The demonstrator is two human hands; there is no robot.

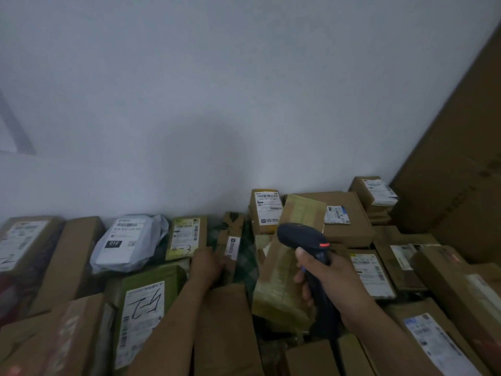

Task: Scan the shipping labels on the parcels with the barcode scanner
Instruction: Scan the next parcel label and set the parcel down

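My right hand [329,278] grips the handle of a black barcode scanner [306,237] with a red stripe, its head pointing away over a heap of parcels. My left hand [207,264] reaches forward and holds a narrow patterned brown box [230,240] that carries a small white label. A tape-wrapped cardboard box [287,261] stands tilted between my two hands. Nearby lie a green box marked "4-3" [185,237], a white poly mailer [127,242] and a green parcel [146,305] with a handwritten label.
Cardboard parcels with white labels cover the whole lower view, from a labelled box [19,245] at the left to boxes [371,275] at the right. A tall flat carton [461,158] leans at the right. A bare pale wall [217,90] stands behind.
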